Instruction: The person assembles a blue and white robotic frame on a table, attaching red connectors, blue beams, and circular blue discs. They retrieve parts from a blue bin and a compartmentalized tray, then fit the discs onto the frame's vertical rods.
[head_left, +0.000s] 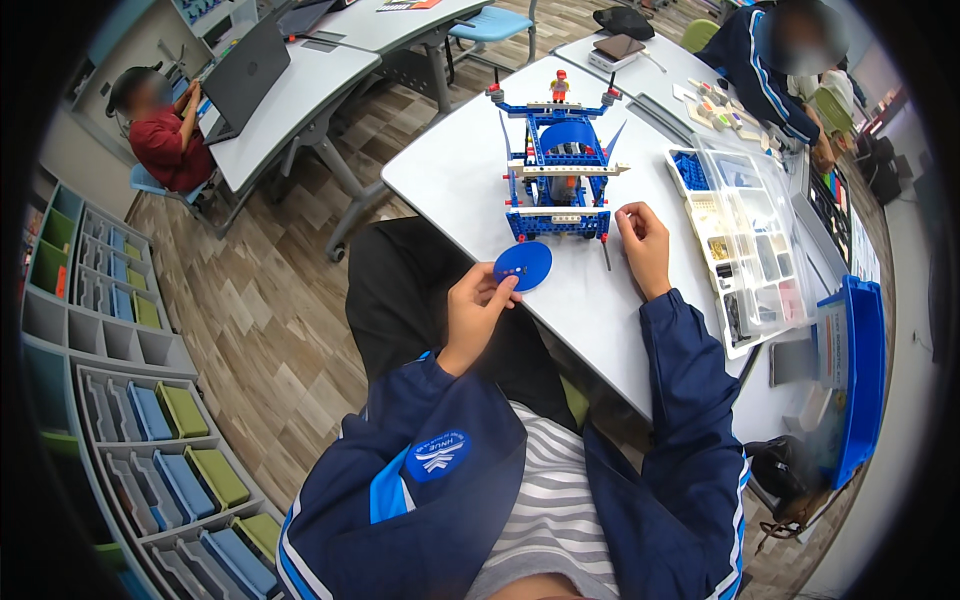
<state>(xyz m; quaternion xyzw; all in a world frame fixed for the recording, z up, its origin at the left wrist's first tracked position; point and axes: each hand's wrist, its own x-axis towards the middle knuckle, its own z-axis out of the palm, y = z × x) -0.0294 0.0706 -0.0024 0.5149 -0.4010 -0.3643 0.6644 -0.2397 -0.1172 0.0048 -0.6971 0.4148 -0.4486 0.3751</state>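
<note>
A blue round disc (536, 262) with a few small holes is pinched between the thumb and fingers of my left hand (475, 312), over the table's near edge. Just beyond it stands a model of building bricks (560, 170), mostly blue with white beams and red pins. A small brick figure (560, 86) in red is on its top. Beside the model's right side, my right hand (645, 248) rests on the table with its fingers curled in. Whatever those fingers may hold is hidden. A thin dark rod (606, 254) sticks out from the model's lower right corner.
To the right lies a white sorting tray (735, 335) of small parts, its clear lid (765, 230) over part of it. A blue bin (862, 380) stands farther right. Another person (765, 70) works at the far right; one sits at a laptop (250, 80) on the left.
</note>
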